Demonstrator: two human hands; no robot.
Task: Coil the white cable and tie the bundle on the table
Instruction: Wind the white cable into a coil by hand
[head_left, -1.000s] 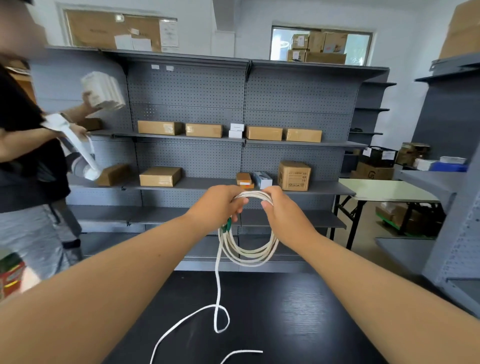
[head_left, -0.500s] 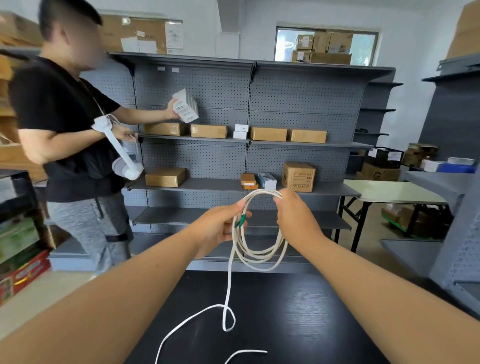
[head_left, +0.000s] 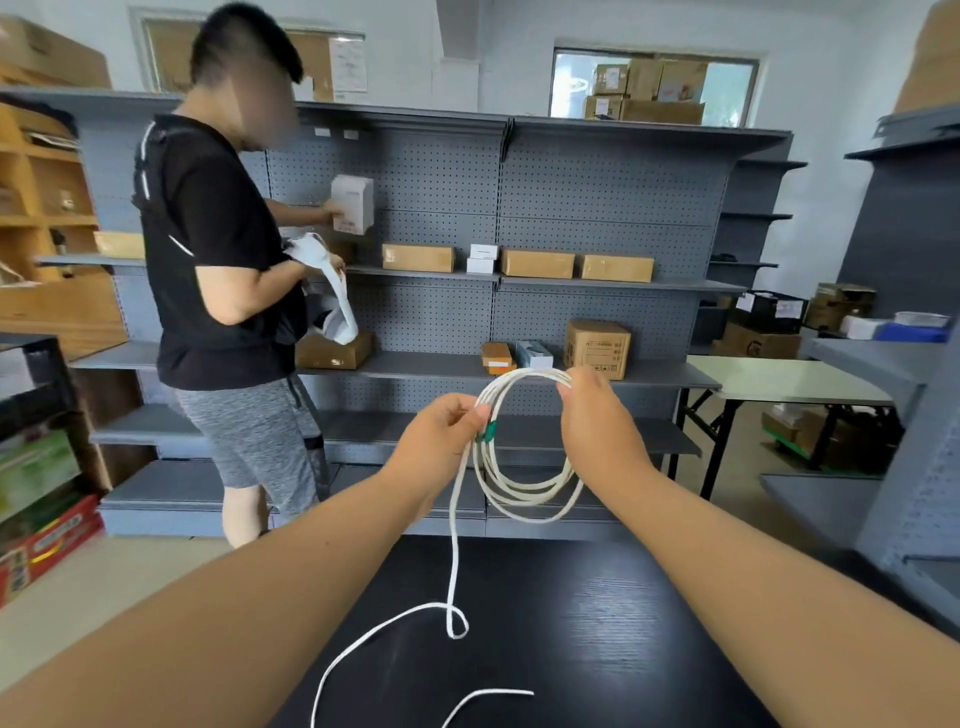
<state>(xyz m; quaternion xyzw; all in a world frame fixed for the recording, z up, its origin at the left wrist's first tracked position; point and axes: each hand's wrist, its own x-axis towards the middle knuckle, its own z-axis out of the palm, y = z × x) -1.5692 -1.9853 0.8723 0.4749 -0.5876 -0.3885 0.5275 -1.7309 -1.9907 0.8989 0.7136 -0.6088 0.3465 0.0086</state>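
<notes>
Head view: left hand (head_left: 441, 436) and right hand (head_left: 597, 431) have drawn apart, widening the cable (head_left: 524, 499) loop. Their fingers (head_left: 571, 389) pinch it; slack remains on the desk (head_left: 623, 649).

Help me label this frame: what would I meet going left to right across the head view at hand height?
Person → left hand → coil → right hand → pale table.

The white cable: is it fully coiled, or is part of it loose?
Partly coiled: loops hang from the left hand and right hand; a loose tail lies on the black table.
</notes>
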